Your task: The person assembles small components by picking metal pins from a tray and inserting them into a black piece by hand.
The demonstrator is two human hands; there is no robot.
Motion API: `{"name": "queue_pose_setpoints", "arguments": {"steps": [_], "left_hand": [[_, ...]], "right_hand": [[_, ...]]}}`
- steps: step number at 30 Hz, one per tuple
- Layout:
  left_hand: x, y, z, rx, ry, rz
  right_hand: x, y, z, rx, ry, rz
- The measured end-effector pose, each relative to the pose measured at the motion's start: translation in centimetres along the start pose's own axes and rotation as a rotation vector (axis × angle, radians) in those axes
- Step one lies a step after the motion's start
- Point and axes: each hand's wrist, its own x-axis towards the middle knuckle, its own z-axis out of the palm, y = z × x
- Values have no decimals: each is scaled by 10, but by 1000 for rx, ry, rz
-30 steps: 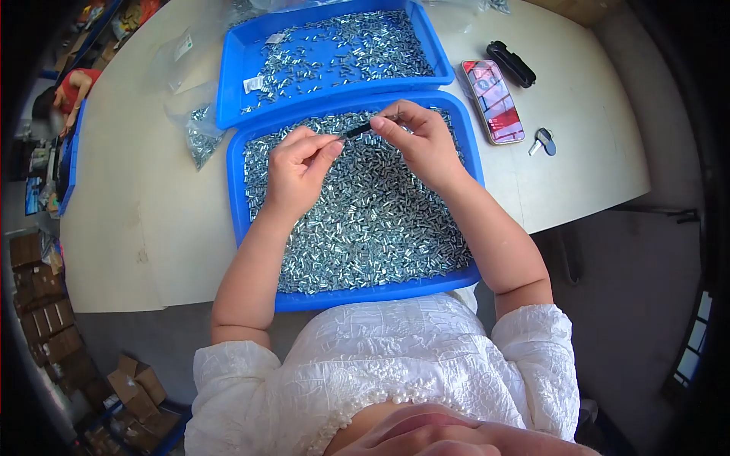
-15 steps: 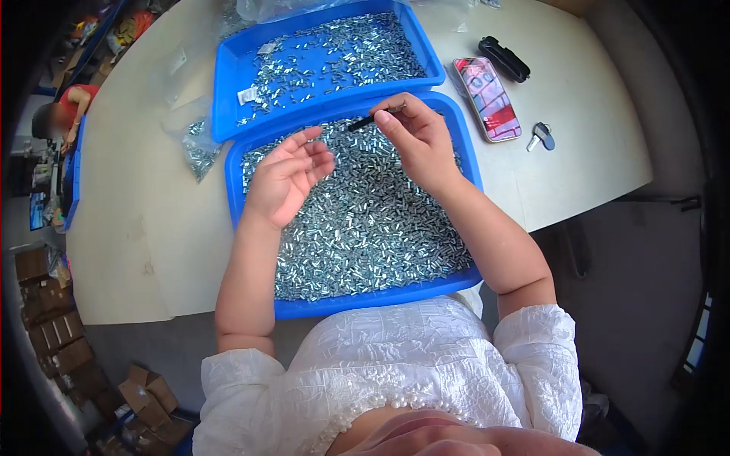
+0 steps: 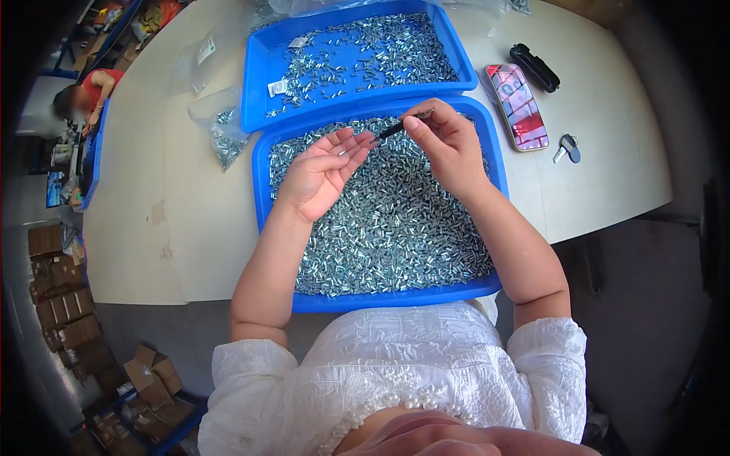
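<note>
My right hand (image 3: pixel 450 148) pinches a slim black pen-like tool (image 3: pixel 392 131) between thumb and fingers. Its dark tip reaches the fingertips of my left hand (image 3: pixel 321 176). That hand is turned palm up with the fingers partly curled, and a small silver metal piece (image 3: pixel 342 153) shows by the thumb tip. Both hands are above a blue tray (image 3: pixel 262 175) filled with small shiny metal cylinders (image 3: pixel 395 228). Whether the tool's tip touches the small piece is too fine to tell.
Behind stands a second blue tray (image 3: pixel 262 68) with scattered metal pieces and white labels. A plastic bag (image 3: pixel 226 140) of pieces lies to the left. At right are a phone (image 3: pixel 518 106), a black case (image 3: pixel 534 68) and keys (image 3: pixel 567 149). Another person (image 3: pixel 99 87) sits far left.
My left hand and the black tool have come together, the tool's tip now at the left fingertips. The whole view has shifted, with the trays appearing farther right.
</note>
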Motion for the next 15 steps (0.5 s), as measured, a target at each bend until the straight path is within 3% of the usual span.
{"name": "queue_pose_setpoints", "arguments": {"steps": [11, 13, 15], "left_hand": [[-7, 1, -1, 349, 23, 0], [-7, -3, 1, 618, 165, 144], [-8, -4, 5, 618, 161, 206]], "right_hand": [[0, 0, 0, -5, -12, 17], [0, 0, 0, -4, -18, 19], [-1, 1, 0, -22, -22, 2]]}}
